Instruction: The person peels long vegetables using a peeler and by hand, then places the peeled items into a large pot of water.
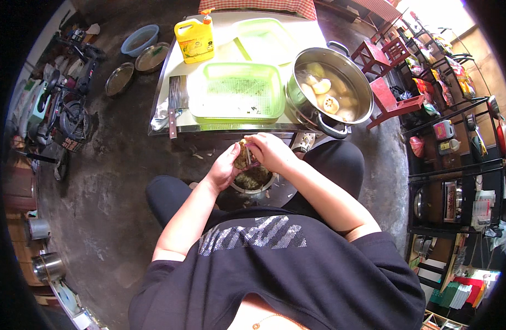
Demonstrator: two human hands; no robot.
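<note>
My left hand (227, 166) is closed around a brownish, rough-skinned root vegetable (241, 156), probably a lotus root piece. With my right hand (266, 151) I grip a peeler (249, 156) with a pinkish-purple handle, its blade close against the vegetable. Under both hands, between my knees, is a round pale-rimmed bin (253, 191) with dark peelings in it. Beyond them on the table, a large steel pot (292, 99) holds peeled lotus root pieces (331, 104) in water. A green plastic basket (198, 111) with dark specks lies left of the pot.
A cleaver (173, 123) lies beside a cloth (160, 117) at the table's left. Behind stand a yellow pump bottle (195, 44) and another green basket (284, 62). Basins (130, 50) sit on the floor at left; red chairs (387, 93) and shelving (455, 168) are at right.
</note>
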